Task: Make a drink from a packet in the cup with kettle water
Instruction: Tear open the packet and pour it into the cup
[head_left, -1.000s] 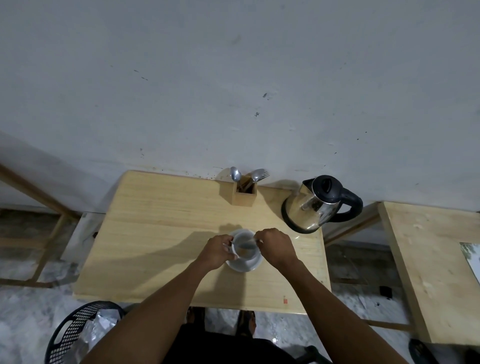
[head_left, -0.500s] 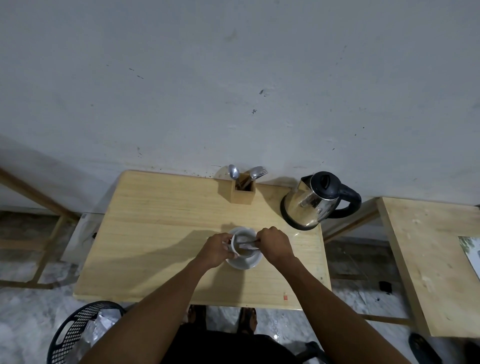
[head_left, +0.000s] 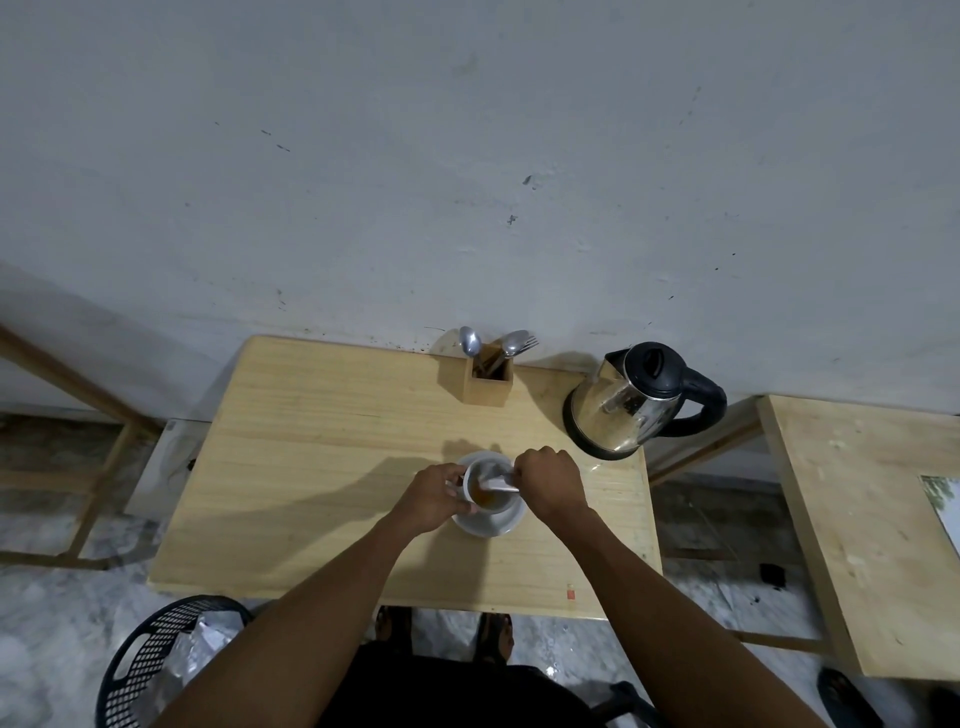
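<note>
The white cup (head_left: 491, 491) stands on its saucer (head_left: 488, 522) near the tabletop (head_left: 322, 467) centre, amber drink inside. The left hand (head_left: 434, 496) grips the cup's side at 9 o'clock — fingers curled round it. The right hand (head_left: 550, 483), fisted at 3 o'clock, pinches a spoon (head_left: 498, 480) dipped in the drink. The kettle (head_left: 631, 400) sits at 1 o'clock.

wooden table (head_left: 322, 467) | on it: saucer (head_left: 493, 525) w/ cup centre-front | wooden cutlery holder (head_left: 485, 387) at back | steel kettle (head_left: 628, 405) back-right
</note>
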